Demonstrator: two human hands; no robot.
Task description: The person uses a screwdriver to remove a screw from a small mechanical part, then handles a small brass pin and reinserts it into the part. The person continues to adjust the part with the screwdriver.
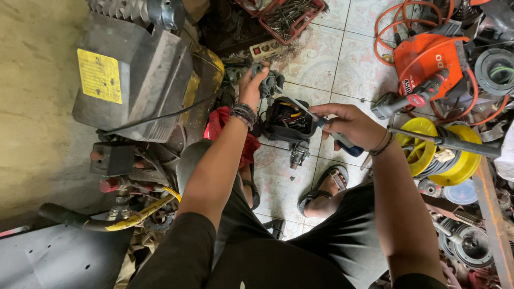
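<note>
1. Left hand point(250, 88): raised over the tiled floor point(342, 64), fingers closed around a small grey metal fitting point(270, 83). The fitting sits at the fingertips and sticks out to the right of them; its long axis can't be made out.
2. Right hand point(345, 124): fingers clamped on a screwdriver point(316, 119) with a blue-and-grey handle.
3. Screwdriver axis: diagonal. Handle end low and to the right under the palm; shaft runs up and to the left, tip pointing at the grey fitting and reaching its lower edge. Whether it actually touches is too small to tell.
4. Both things are held in the air between the knees, above a black tool pouch point(289, 122) lying open on the floor.
5. Just below the pouch: a small grey metal part point(299, 154) on the tiles.
6. Left of the hands: a big grey machine with a yellow label point(128, 75), yellow hose point(144, 211) beneath it.
7. Right: an orange pressure washer point(428, 61) with an orange hose, a yellow reel point(439, 152), and a black lance point(450, 140) across the reel.
8. Top: a red tray of tools point(289, 16) and a white power strip point(266, 50).
9. Sandalled foot point(326, 187) on the floor below the right hand.
</note>
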